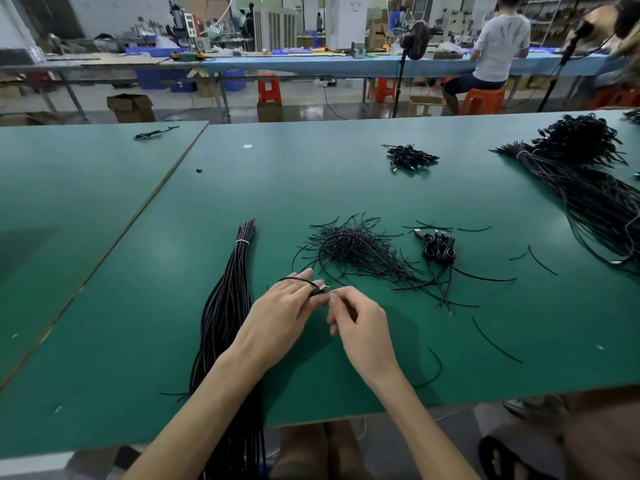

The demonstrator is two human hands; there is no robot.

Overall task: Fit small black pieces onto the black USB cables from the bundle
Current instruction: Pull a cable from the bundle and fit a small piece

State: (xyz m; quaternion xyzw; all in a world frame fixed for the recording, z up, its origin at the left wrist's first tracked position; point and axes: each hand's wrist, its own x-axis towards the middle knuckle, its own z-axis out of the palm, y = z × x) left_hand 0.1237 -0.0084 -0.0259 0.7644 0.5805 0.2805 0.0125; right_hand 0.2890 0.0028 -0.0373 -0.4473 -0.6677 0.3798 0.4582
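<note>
Your left hand (280, 306) sits at the table's 6 o'clock, fingers curled around a thin, glossy black USB cable (294, 279) that arcs in a loop over your knuckles. Its pale metal plug (322, 289) sticks out toward 3 o'clock. Your right hand (360, 323) meets it there, thumb and forefinger pinching the plug end and the other fingers tucked in. Whether a small piece lies between those fingertips cannot be told.

At 9 o'clock from your hands lies the bundle (228, 306): long, smooth black cords, straight and tightly packed, cinched near the far end by a white tie (242, 241) and trailing off the near edge. At 1 o'clock a wiry, tangled pile of short black pieces (353, 247) fans out like bristles. Just beside it, toward 2 o'clock, sits a clump of coiled cables (439, 249). All of it rests on the matte green table (138, 271).
</note>
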